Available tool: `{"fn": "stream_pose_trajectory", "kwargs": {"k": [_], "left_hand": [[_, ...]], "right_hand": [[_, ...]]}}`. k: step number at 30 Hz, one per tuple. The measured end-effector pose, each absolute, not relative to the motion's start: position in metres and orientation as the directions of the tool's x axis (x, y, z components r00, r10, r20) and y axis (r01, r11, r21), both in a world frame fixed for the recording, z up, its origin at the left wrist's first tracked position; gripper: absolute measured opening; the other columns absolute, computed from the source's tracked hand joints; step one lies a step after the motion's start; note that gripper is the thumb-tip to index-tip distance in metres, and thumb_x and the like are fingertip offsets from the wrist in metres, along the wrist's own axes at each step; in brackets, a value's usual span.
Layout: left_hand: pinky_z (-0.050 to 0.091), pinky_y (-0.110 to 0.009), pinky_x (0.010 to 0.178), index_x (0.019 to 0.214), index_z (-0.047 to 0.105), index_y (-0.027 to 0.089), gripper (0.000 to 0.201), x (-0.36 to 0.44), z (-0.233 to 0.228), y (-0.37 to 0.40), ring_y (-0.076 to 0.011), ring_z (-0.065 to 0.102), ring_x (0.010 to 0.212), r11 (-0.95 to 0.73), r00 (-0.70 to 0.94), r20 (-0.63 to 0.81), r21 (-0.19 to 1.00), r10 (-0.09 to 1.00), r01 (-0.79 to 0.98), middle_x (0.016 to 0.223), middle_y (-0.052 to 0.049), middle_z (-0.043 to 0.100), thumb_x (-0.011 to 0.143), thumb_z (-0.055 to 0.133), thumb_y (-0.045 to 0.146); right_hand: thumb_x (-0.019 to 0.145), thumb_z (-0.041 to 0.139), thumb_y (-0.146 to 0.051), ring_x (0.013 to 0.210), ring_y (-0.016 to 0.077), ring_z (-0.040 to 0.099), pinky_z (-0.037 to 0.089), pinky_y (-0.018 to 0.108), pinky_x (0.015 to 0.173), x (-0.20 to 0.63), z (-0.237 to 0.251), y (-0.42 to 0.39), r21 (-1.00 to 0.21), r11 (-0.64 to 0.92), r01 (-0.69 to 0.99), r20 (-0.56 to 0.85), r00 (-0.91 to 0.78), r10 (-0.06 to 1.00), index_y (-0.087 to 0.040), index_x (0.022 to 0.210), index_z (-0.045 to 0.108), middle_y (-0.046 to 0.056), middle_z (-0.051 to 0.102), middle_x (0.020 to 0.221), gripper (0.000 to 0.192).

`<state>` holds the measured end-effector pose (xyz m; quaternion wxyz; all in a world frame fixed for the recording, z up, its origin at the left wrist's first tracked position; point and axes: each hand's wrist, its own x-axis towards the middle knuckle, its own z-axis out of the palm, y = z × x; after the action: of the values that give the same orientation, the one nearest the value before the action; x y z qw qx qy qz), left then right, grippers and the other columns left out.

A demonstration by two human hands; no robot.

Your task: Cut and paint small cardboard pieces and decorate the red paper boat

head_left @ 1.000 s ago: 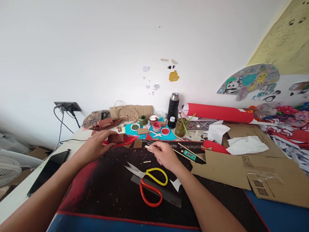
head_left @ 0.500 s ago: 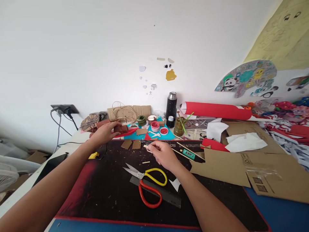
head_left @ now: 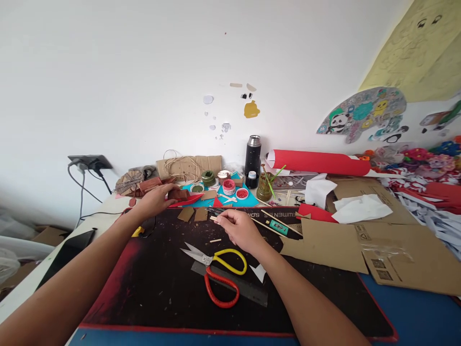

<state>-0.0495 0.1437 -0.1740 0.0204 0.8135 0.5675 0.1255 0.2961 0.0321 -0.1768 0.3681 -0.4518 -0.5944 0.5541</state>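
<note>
At the back left of the mat, my left hand curls its fingers and thumb around a brown painted cardboard piece. A red pointed sheet lies just beside that piece. My right hand is closed in a pinch on thin wooden sticks, whose pale ends poke out past the fingertips. Just behind those fingertips is a dark slim object; I cannot tell whether the hand touches it. Two small cardboard pieces lie between the hands. Below are large scissors with yellow and red handles, spread apart on a ruler.
Paint jars stand at the back on blue paper, near a black thermos and a brush jar. Flat cardboard and white tissue cover the right. A red roll rests along the wall.
The whole view has shifted slightly. My left hand has moved a little over the brown piece, and both hands keep nearly the same pose.
</note>
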Motion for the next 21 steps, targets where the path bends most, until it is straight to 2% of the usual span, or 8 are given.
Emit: {"fn": "stream_pose_trajectory", "kwargs": {"k": [6, 12, 21], "left_hand": [[0.05, -0.051, 0.111, 0.131, 0.067, 0.02, 0.056, -0.0518, -0.1715, 0.1408, -0.038, 0.065, 0.131, -0.388, 0.352, 0.199, 0.185, 0.915, 0.903, 0.14, -0.017, 0.071, 0.088, 0.057, 0.055], [0.05, -0.05, 0.112, 0.123, 0.07, 0.022, 0.048, -0.0508, -0.1726, 0.1403, -0.0367, 0.066, 0.127, -0.401, 0.366, 0.195, 0.184, 0.91, 0.898, 0.133, -0.015, 0.074, 0.089, 0.057, 0.054], [0.05, -0.051, 0.111, 0.118, 0.071, 0.022, 0.04, -0.0479, -0.1694, 0.1455, -0.0359, 0.066, 0.125, -0.417, 0.389, 0.17, 0.18, 0.905, 0.891, 0.129, -0.014, 0.076, 0.086, 0.058, 0.043]], "right_hand": [[0.099, 0.064, -0.034, 0.042, 0.0116, 0.045, 0.032, 0.024, 0.046, 0.2956, -0.175, 0.0315, -0.991, -0.023, 0.129, -0.065, -0.33, 0.942, -0.02, 0.088, 0.069, -0.008, 0.046, 0.049, 0.019], [0.097, 0.066, -0.037, 0.04, 0.0107, 0.039, 0.031, 0.024, 0.044, 0.2954, -0.1761, 0.0317, -0.995, -0.064, 0.071, -0.084, -0.328, 0.941, -0.02, 0.087, 0.069, -0.01, 0.041, 0.048, 0.02], [0.099, 0.063, -0.037, 0.04, 0.0109, 0.041, 0.03, 0.024, 0.046, 0.2968, -0.177, 0.0319, -0.991, -0.061, 0.117, -0.099, -0.361, 0.927, -0.019, 0.092, 0.071, -0.009, 0.043, 0.05, 0.021]]}}
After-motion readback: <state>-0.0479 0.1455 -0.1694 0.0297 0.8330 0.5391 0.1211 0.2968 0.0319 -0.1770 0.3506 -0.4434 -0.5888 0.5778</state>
